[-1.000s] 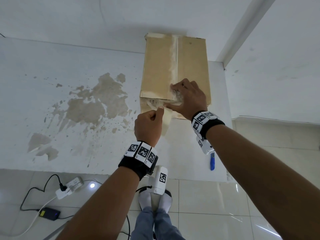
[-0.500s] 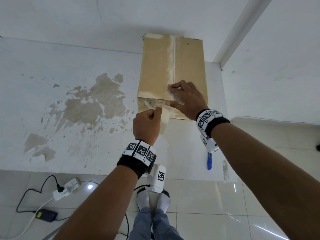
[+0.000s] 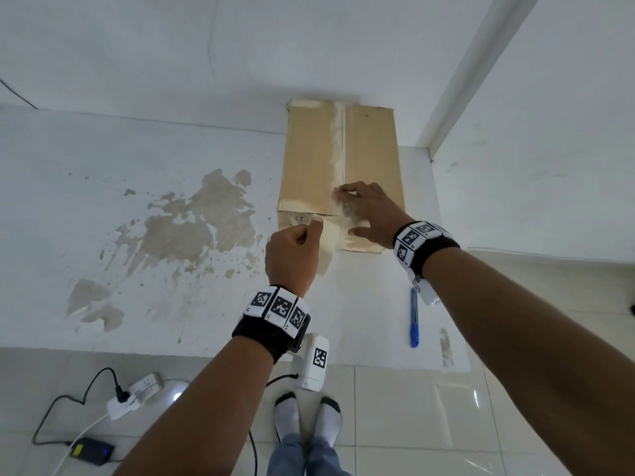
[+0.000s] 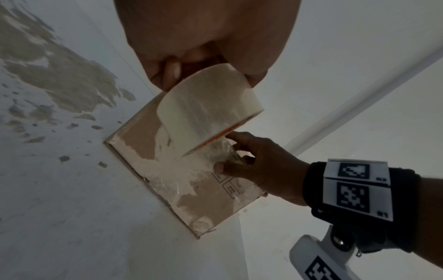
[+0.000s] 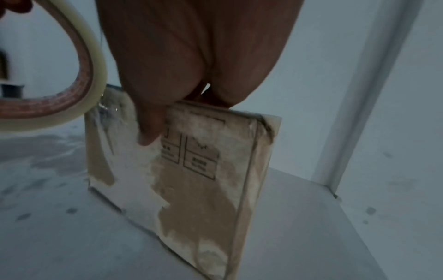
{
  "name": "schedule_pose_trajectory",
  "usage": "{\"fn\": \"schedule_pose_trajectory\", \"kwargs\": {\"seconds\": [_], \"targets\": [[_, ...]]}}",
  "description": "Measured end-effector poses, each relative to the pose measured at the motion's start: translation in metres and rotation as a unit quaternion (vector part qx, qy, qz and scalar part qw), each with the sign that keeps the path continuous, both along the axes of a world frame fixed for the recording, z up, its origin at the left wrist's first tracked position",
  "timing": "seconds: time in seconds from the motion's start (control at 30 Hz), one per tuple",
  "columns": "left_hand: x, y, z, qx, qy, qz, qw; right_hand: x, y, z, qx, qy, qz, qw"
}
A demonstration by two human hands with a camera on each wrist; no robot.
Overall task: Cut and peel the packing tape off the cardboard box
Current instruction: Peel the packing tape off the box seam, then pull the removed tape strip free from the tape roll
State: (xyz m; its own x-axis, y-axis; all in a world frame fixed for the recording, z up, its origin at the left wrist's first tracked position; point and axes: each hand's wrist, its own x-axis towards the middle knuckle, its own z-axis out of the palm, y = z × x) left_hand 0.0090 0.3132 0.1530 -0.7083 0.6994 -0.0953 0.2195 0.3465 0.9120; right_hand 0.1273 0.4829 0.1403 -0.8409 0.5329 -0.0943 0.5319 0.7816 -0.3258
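Between both hands, packing tape [image 4: 206, 115] arcs off the cardboard box [image 3: 371, 159]

Tan box [image 3: 311, 159] with whitish tape residue; blue knife [image 3: 414, 317]; white table [image 3: 103, 159] blotched with beige stains [image 3: 192, 228].

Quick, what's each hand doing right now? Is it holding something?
Left hand: closed, gripping a roll of tape.
Right hand: open, fingers spread flat, pressing on the cardboard box.
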Motion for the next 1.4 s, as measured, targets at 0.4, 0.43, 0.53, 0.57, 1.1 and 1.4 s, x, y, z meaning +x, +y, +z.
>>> {"fn": "schedule_pose_trajectory", "kwargs": {"seconds": [0.4, 0.43, 0.53, 0.57, 1.1, 1.4], "targets": [[-0.007, -0.007, 0.056, 0.090, -0.014, -0.044, 0.995, -0.001, -0.039, 0.072, -0.239, 0.244, -0.167, 0.925], [-0.006, -0.009, 0.062, 0.098, -0.023, -0.047, 0.994, -0.003, -0.042, 0.084, -0.274, 0.250, -0.177, 0.912], [-0.004, -0.010, 0.079, 0.113, -0.033, -0.064, 0.991, -0.008, -0.043, 0.115, -0.323, 0.210, -0.151, 0.911], [-0.004, -0.011, 0.086, 0.122, -0.033, -0.065, 0.990, -0.008, -0.043, 0.124, -0.305, 0.196, -0.131, 0.923], [-0.012, 0.011, 0.160, 0.211, 0.051, -0.038, 0.975, -0.021, -0.032, 0.238, -0.121, 0.244, -0.053, 0.961], [-0.013, 0.023, 0.177, 0.218, 0.049, -0.031, 0.974, -0.034, -0.028, 0.260, -0.041, 0.223, -0.050, 0.973]]}}
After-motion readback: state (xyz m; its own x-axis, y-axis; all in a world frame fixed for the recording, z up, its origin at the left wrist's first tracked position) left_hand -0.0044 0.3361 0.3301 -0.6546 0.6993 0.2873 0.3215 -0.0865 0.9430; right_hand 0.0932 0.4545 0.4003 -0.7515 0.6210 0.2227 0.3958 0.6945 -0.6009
